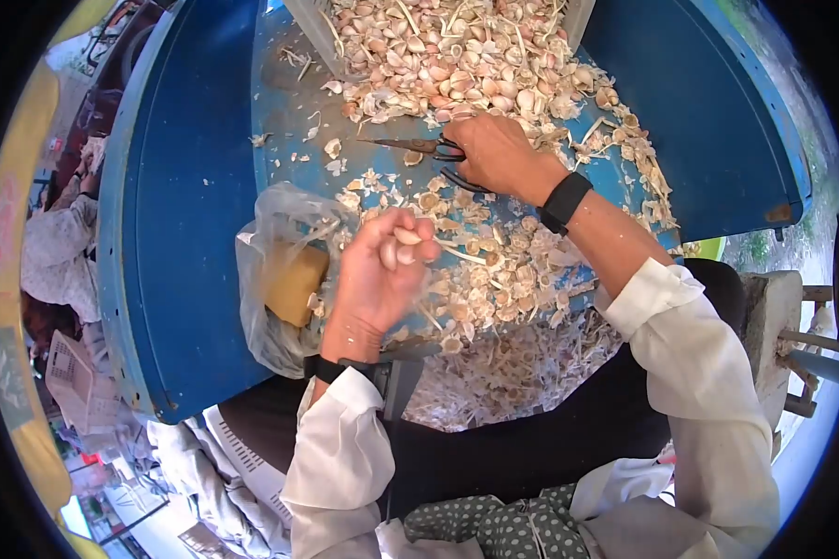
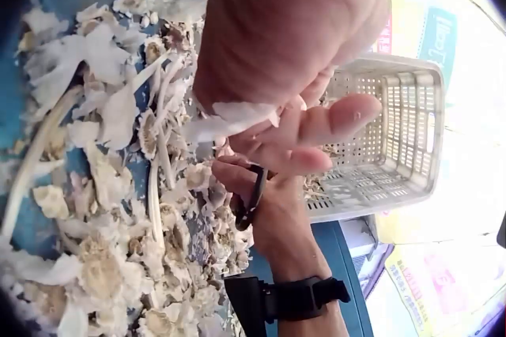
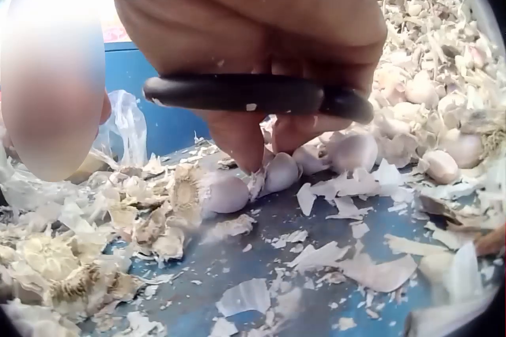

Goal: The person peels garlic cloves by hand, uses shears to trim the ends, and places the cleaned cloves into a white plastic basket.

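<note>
Garlic cloves (image 1: pixel 406 238) lie in the curled fingers of the left hand (image 1: pixel 379 277), palm up over the blue table. Black-handled scissors (image 1: pixel 418 145) hang in the right hand (image 1: pixel 502 156), blades pointing left. In the right wrist view, the scissors' handle (image 3: pixel 229 94) crosses below the palm, while the fingertips of the right hand (image 3: pixel 277 128) touch a clove (image 3: pixel 281 173) at the heap's edge. Seen from the left wrist, the left hand (image 2: pixel 292 52) has some fingers partly extended, with a papery skin (image 2: pixel 229 121) beside them; its cloves are mostly hidden there.
A pale crate (image 2: pixel 411 135) holds a heap of garlic (image 1: pixel 457 56) spilling onto the table (image 1: pixel 196 186). Peelings and root ends (image 1: pixel 503 279) spread nearer the body. Left of them sits a clear plastic bag (image 1: pixel 261 270) with something yellowish-brown. A person in grey (image 1: pixel 61 252) is at far left.
</note>
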Demonstrator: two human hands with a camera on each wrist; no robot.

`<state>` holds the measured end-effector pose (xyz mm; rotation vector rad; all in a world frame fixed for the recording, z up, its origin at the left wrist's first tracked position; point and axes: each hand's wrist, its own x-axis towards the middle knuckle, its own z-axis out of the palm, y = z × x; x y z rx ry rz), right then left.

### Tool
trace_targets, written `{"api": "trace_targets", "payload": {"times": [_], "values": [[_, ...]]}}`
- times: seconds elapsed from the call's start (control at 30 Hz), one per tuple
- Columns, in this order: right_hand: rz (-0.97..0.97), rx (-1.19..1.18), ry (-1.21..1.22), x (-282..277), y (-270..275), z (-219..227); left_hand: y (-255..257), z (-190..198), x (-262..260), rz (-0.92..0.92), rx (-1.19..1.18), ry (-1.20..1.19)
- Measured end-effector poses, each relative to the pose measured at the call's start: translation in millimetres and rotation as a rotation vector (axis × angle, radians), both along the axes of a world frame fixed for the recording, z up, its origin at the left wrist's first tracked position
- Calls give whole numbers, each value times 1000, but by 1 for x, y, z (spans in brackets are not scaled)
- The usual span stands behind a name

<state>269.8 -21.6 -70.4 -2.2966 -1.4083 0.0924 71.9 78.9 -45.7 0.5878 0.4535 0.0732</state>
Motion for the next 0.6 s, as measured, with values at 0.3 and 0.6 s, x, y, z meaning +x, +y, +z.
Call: {"api": "trace_targets", "payload": {"times": [0.3, 0.6], "values": [[-129, 472, 628, -50, -42, 34, -35, -16, 28, 13, 380, 4], [-261, 814, 1082, -69, -56, 31, -45, -1, 9, -62, 899, -25]]}}
